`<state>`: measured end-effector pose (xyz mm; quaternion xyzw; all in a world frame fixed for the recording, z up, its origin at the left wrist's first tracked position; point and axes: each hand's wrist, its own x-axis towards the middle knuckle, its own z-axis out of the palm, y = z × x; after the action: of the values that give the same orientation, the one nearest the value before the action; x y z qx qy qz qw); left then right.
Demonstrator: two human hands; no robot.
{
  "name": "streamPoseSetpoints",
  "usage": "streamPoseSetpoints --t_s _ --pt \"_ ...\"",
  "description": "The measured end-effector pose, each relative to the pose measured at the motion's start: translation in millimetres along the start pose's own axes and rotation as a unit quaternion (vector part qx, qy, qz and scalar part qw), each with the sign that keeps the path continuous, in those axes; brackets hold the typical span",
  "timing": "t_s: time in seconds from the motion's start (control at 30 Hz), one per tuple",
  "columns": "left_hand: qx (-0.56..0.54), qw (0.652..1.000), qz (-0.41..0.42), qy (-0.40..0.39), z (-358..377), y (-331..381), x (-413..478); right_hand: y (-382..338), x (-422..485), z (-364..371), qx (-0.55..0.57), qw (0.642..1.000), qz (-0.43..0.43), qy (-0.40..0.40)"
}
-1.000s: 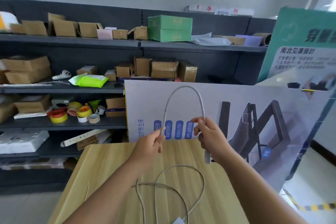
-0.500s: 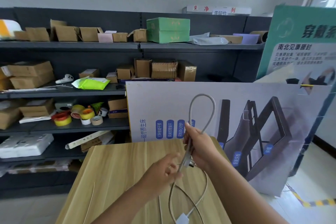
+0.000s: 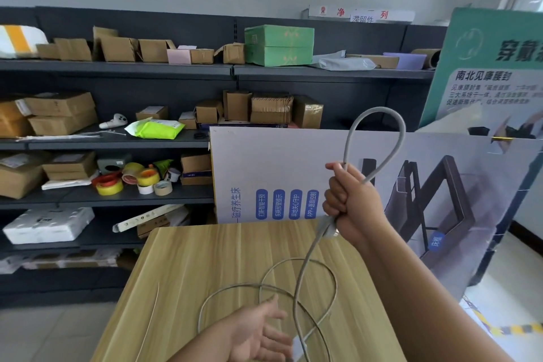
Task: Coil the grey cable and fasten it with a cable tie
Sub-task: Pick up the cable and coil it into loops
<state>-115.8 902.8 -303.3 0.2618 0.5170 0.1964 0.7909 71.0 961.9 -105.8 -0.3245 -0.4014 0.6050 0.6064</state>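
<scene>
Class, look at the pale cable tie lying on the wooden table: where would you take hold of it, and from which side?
Pinch the cable tie near its upper end, coming from above and its left side. It is a thin strip lying flat on the table, well apart from the grey cable, so that end is clear. The left hand, open, is nearer; the right hand grips the loop.

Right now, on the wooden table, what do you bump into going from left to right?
Cable tie → left hand, open → loose loops of grey cable → right hand, holding the cable up in a loop.
</scene>
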Motion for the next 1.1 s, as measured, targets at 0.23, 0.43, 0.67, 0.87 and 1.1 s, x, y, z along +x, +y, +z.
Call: streamPoseSetpoints --t_s 0.23,0.43,0.67,0.87,1.1 --pt "-0.186 0.98 0.065 0.033 35 18 -8 14 -22 11 0.013 0.998 0.054 -0.041" --pt "-0.298 0.934 0.185 0.074 22 37 -22 30 -33 -6 -0.116 0.988 0.099 -0.027" --pt "-0.096 0.845 0.498 0.168 50 74 -61 60 -30 -19 -0.045 0.985 0.154 0.056" --pt "0.139 0.805 0.554 0.159 81 40 -58 56 -33 3 -0.015 0.99 0.142 0.005" --pt "-0.132 0.819 0.517 0.21 61 23 -49 49 -37 0 -0.106 0.988 0.101 -0.048"
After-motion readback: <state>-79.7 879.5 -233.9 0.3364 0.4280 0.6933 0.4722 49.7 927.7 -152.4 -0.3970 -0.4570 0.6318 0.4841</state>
